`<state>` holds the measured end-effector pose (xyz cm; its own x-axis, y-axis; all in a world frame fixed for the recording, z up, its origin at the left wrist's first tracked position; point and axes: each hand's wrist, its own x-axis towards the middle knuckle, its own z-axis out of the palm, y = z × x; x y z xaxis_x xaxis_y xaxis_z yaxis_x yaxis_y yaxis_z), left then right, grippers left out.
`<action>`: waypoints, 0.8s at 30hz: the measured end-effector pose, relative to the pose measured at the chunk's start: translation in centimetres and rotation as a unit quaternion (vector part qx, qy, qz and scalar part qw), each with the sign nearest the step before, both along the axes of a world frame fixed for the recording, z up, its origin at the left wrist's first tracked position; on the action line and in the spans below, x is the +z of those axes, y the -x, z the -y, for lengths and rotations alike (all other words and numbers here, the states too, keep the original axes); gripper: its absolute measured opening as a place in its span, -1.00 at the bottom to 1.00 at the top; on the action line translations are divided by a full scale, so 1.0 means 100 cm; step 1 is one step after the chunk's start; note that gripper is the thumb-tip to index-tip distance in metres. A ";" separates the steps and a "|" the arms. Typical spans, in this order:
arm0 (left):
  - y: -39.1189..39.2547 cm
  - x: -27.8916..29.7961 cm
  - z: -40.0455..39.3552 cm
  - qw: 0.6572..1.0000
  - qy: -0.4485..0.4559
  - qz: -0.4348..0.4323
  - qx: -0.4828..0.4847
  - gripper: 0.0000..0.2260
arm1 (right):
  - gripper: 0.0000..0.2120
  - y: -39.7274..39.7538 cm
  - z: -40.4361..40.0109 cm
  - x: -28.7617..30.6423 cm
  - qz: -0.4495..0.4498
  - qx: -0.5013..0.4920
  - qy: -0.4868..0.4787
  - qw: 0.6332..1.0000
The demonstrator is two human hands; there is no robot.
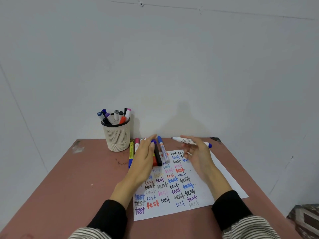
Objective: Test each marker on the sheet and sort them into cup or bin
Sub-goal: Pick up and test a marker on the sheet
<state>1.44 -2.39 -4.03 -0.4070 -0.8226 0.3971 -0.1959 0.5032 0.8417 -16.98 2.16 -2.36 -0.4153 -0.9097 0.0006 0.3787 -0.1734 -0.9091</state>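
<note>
A white sheet (174, 211) covered in coloured "test" words lies on the brown table (72, 183). My right hand (195, 152) hovers over the sheet's far edge and holds a white marker (188, 140) with a blue end, its tip pointing left. My left hand (143, 157) reaches forward with straight fingers over a row of loose markers (159, 152): yellow, pink, black, orange and a blue-capped white one. Something blue-purple shows at its fingertips; I cannot tell if it is pinched. A cream mesh cup (116, 137) at the back left holds several markers.
The table stands against a plain wall. The table's left half is bare apart from scuffs. A patterned surface (303, 219) shows past the table's right edge. No bin is in view.
</note>
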 end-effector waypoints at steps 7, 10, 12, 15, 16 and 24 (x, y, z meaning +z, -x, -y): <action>-0.013 0.001 0.021 0.991 -0.095 -0.084 0.032 -0.86 | -0.92 -0.028 0.007 0.000 0.038 0.014 0.043 0.998; -0.018 -0.001 0.026 0.990 -0.102 -0.098 0.024 -0.87 | -0.82 -0.029 0.005 -0.002 0.020 -0.005 0.049 0.999; -0.018 -0.001 0.028 0.990 -0.104 -0.098 0.016 -0.88 | -0.80 -0.029 0.004 -0.001 0.012 -0.016 0.052 0.998; -0.016 -0.003 0.028 0.992 -0.094 -0.086 0.004 -0.89 | -0.81 -0.028 0.003 -0.003 -0.009 -0.013 0.046 0.999; -0.015 -0.003 0.028 0.992 -0.090 -0.085 0.004 -0.89 | -0.82 -0.029 0.003 -0.003 -0.019 -0.010 0.042 0.999; -0.016 -0.001 0.027 0.996 -0.055 -0.068 0.023 -0.84 | -0.82 -0.030 0.004 -0.003 -0.045 -0.027 0.034 0.998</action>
